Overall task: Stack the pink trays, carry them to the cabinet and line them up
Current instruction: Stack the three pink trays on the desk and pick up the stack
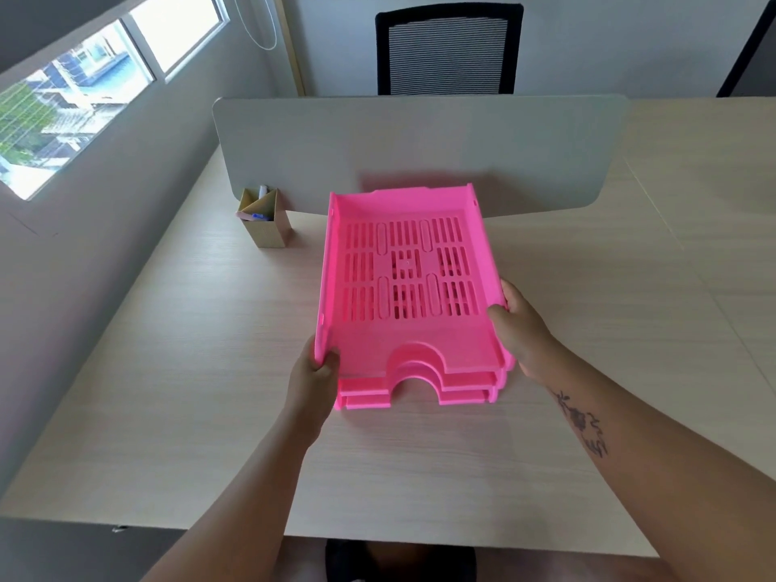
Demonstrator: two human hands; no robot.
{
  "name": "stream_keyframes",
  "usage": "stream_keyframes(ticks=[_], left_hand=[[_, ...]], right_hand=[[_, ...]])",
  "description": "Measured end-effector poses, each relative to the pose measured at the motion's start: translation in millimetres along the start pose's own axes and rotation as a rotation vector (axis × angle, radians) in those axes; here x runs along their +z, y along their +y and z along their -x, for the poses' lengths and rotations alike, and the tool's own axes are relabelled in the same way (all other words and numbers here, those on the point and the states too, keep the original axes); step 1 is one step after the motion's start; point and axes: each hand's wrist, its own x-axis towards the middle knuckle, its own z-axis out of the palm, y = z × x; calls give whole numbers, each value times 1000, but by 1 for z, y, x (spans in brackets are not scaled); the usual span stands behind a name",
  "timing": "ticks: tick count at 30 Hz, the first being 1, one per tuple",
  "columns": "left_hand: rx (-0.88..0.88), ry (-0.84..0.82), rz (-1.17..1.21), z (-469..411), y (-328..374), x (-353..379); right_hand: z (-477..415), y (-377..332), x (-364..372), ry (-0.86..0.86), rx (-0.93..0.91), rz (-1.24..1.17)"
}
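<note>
From the head view, we have the trays [403, 296] stacked on the desk [168, 371], three layers showing at the near edge, nested one in another with the front lips stepped a little. They sit just in front of the divider [420, 153], with the pen holder [264, 222] off to their left and well apart. No cabinet is in sight.

What could go wrong, as we judge it: the trays only nest, so if we lift by the top one alone the lower two may stay behind or drop. The stepped front lips hint that the layers can slide, so a tilt toward us while carrying could let one slip out. The slotted plastic walls look thin and smooth, and a light pinch may lose them.

Our left hand [313, 380] is at the near left corner, thumb over the top rim and fingers curled under it, clamped on the left wall. Our right hand [518, 329] is on the right wall farther back, thumb hooked over the rim, fingers wrapped along the outside. How deep those fingers reach under the stack we cannot tell. Both forearms come in from below, roughly level, wrists turned inward.
</note>
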Motion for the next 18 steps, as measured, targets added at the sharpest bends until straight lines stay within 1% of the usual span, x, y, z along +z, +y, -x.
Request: stream_keyframes(ticks=[8,14,18], left_hand=[[8,4,13,-3,-3,4],[-16,-20,96,3,-21,4],[-74,-10,151,1,-31,11]], right_hand=[[-1,3,4,60,-53,30],[18,22,4,46,-88,-93],[34,54,10,-28,-21,-180]])
